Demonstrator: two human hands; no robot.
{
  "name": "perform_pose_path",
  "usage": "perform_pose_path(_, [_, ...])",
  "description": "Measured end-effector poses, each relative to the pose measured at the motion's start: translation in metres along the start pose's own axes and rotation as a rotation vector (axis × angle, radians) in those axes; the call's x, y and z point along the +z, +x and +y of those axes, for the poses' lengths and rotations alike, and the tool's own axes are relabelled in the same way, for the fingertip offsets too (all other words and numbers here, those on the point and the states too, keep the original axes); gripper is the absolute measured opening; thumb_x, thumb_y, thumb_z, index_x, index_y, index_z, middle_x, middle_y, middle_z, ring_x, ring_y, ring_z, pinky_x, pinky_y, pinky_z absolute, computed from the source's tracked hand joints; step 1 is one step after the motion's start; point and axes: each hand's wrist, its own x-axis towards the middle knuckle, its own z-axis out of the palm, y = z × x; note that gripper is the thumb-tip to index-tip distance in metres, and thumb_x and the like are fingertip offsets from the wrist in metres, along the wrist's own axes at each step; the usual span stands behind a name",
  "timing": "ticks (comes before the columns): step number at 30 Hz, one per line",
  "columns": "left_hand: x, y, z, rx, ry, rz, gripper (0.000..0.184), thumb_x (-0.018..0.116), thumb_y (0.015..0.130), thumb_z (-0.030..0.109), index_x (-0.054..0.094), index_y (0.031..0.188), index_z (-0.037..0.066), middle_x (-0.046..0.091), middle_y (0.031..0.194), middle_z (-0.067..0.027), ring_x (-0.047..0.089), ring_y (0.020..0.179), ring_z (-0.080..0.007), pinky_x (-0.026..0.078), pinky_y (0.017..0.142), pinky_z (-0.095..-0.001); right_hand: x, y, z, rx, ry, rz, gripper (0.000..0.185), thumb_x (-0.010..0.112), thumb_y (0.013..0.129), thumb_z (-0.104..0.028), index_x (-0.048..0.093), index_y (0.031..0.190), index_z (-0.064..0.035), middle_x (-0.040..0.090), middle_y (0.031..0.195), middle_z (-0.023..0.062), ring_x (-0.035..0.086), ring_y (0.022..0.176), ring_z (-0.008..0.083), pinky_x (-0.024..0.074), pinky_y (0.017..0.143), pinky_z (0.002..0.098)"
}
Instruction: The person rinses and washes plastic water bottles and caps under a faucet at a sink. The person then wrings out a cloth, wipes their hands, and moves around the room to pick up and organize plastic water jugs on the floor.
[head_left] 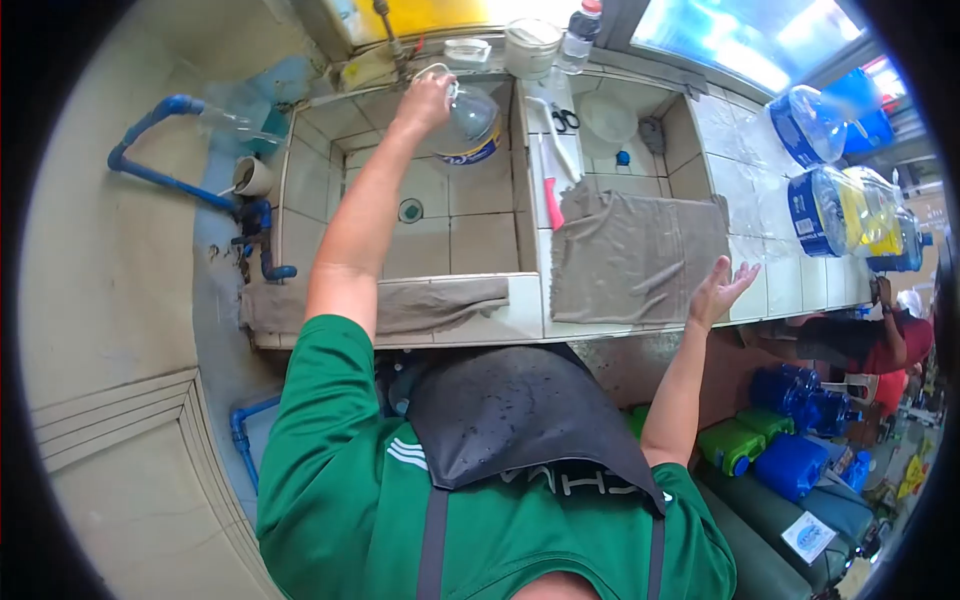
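Note:
Over the left tiled basin (465, 230), my left hand (427, 103) is closed at the top of a large clear plastic bottle (475, 125). The bottle has a blue and yellow label, and a white loop shows by my fingers. My right hand (722, 290) is held open with its fingers apart, holding nothing. It is near the right end of a wet grey cloth (640, 255) spread along the counter edge. Whether the hand touches the counter is hard to tell.
Between the basins lie a pink-handled knife (553, 200) and black scissors (565, 120). Another cloth (400, 308) drapes the front ledge. Large labelled bottles (818, 210) stand at the right. A blue pipe (160, 165) runs along the left. People (890, 345) are in the right background.

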Motion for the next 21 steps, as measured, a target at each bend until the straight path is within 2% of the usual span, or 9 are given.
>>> perform_pose_path(2, [-0.021,-0.002,-0.012,-0.071,-0.103,-0.107,0.035,0.069,0.081,0.020,0.066,0.114,0.010,0.065,0.115,-0.0148,0.063,0.104,-0.0307,0.050,0.092,-0.0372,0.007,-0.015,-0.007,-0.044,0.014,-0.088,0.092,0.057,0.090,-0.058,0.016,0.151,-0.0009,0.037,0.145,0.0242,0.041,0.131,0.0323,0.0356,0.105,0.0416])
perform_pose_path(5, [-0.051,-0.023,-0.071,-0.206,-0.205,-0.246,0.041,0.072,0.076,0.021,0.066,0.115,0.009,0.068,0.108,-0.0143,0.066,0.098,-0.0291,0.050,0.090,-0.0358,0.027,-0.031,-0.037,-0.120,0.010,-0.157,0.084,0.052,0.094,-0.056,0.022,0.150,-0.0015,0.042,0.142,0.0228,0.043,0.130,0.0300,0.0350,0.106,0.0400])
perform_pose_path(8, [-0.063,-0.059,-0.160,-0.180,-0.298,-0.204,0.044,0.073,0.071,0.023,0.067,0.113,0.008,0.070,0.104,-0.0135,0.068,0.094,-0.0272,0.051,0.086,-0.0352,0.060,-0.047,-0.073,-0.162,0.028,-0.255,0.076,0.050,0.096,-0.054,0.030,0.147,-0.0019,0.048,0.137,0.0202,0.046,0.127,0.0273,0.0362,0.106,0.0383])
perform_pose_path(10, [-0.080,-0.091,-0.185,-0.325,-0.484,-0.161,0.045,0.073,0.070,0.025,0.068,0.110,0.006,0.070,0.106,-0.0131,0.067,0.095,-0.0265,0.051,0.085,-0.0353,0.086,-0.061,-0.097,-0.154,0.040,-0.389,0.067,0.051,0.097,-0.050,0.041,0.142,-0.0023,0.055,0.132,0.0164,0.051,0.122,0.0242,0.0391,0.103,0.0365])
perform_pose_path(11, [-0.087,-0.101,-0.193,-0.335,-0.487,-0.150,0.045,0.073,0.070,0.025,0.068,0.110,0.006,0.070,0.106,-0.0131,0.067,0.095,-0.0265,0.051,0.085,-0.0353,0.103,-0.072,-0.110,-0.165,0.042,-0.399,0.067,0.051,0.097,-0.050,0.041,0.142,-0.0023,0.055,0.132,0.0164,0.051,0.122,0.0242,0.0391,0.103,0.0365])
perform_pose_path(13, [-0.108,-0.116,-0.205,-0.297,-0.362,-0.153,0.042,0.072,0.071,0.024,0.068,0.109,0.005,0.070,0.107,-0.0144,0.067,0.095,-0.0280,0.051,0.086,-0.0352,0.145,-0.101,-0.139,-0.181,0.092,-0.598,0.057,0.057,0.095,-0.043,0.052,0.133,-0.0005,0.061,0.123,0.0158,0.056,0.117,0.0249,0.0435,0.098,0.0341])
perform_pose_path(17, [-0.128,-0.136,-0.210,-0.211,-0.271,-0.184,0.038,0.073,0.072,0.024,0.069,0.104,0.005,0.069,0.108,-0.0157,0.066,0.097,-0.0303,0.051,0.086,-0.0358,0.228,-0.161,-0.194,-0.614,-0.007,-0.895,0.059,0.068,0.087,-0.041,0.055,0.128,-0.0006,0.061,0.120,0.0188,0.056,0.116,0.0318,0.0441,0.099,0.0392])
perform_pose_path(19, [-0.133,-0.141,-0.203,-0.146,-0.270,-0.204,0.037,0.073,0.072,0.025,0.070,0.102,0.004,0.068,0.108,-0.0160,0.066,0.098,-0.0310,0.051,0.087,-0.0360,0.260,-0.190,-0.219,-0.695,-0.051,-1.046,0.060,0.072,0.083,-0.039,0.056,0.127,-0.0016,0.059,0.124,0.0197,0.055,0.118,0.0331,0.0434,0.101,0.0398])
perform_pose_path(21, [-0.132,-0.147,-0.181,-0.109,0.069,-0.076,0.033,0.075,0.071,0.027,0.070,0.095,0.005,0.066,0.107,-0.0166,0.063,0.098,-0.0333,0.051,0.085,-0.0377,0.292,-0.213,-0.226,-0.724,-0.089,-1.159,0.062,0.073,0.081,-0.042,0.057,0.127,-0.0037,0.059,0.124,0.0202,0.055,0.118,0.0339,0.0439,0.100,0.0411])
